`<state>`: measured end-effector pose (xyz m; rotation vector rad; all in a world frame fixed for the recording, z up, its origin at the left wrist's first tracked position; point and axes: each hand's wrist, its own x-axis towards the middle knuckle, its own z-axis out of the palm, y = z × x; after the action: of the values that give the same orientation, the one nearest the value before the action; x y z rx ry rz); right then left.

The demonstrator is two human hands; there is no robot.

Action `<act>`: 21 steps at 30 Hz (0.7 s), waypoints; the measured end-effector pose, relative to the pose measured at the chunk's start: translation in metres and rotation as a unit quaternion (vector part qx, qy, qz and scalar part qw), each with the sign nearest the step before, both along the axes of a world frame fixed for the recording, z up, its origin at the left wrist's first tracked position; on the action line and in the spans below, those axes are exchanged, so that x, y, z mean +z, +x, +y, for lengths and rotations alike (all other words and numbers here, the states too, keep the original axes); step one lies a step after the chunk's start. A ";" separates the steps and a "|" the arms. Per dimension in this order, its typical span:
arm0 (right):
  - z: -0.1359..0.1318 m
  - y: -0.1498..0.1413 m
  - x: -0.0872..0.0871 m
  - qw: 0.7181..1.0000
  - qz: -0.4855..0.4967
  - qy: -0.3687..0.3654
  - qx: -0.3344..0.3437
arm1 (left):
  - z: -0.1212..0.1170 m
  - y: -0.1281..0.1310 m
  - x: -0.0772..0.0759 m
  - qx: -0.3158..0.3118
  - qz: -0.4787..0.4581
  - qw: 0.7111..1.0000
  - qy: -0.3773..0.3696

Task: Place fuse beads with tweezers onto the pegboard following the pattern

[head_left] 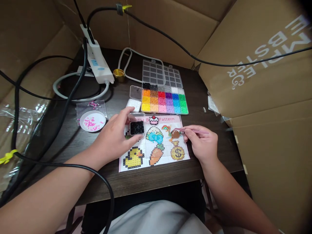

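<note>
My left hand [116, 136] grips a small clear box of black beads [136, 127], holding it over the top left of a printed bead pattern sheet [156, 156]. My right hand [202, 143] rests on the sheet's right edge, fingers pinched on pink tweezers [195, 130] whose tip points left toward the pictures. Beyond the sheet stands an open bead organizer [164, 100] with many coloured compartments and its clear lid [161, 73] folded back.
A white dish of pink beads [92, 121] sits on a clear pegboard [81, 110] at the left. A small clear box [134, 104] lies by the organizer. Black cables [73, 97], a white device [98, 63] and a brass cap [119, 74] occupy the dark table's back left. Cardboard walls [263, 81] surround it.
</note>
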<state>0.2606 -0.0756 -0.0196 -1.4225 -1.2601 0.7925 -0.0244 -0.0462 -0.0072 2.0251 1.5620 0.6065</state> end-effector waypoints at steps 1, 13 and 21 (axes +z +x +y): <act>0.000 0.000 0.000 1.000 -0.002 -0.001 0.000 | 0.000 0.000 0.000 0.000 0.001 1.000 -0.001; 0.002 0.002 -0.003 0.999 0.035 0.012 -0.002 | 0.000 0.000 -0.001 -0.009 -0.004 1.000 0.005; 0.007 -0.048 0.030 0.996 0.056 0.064 0.000 | -0.002 0.000 -0.002 -0.015 -0.013 1.000 0.009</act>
<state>0.2128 -0.0687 0.0107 -1.2586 -1.2026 0.7682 -0.0244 -0.0483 -0.0090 2.0416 1.5130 0.6342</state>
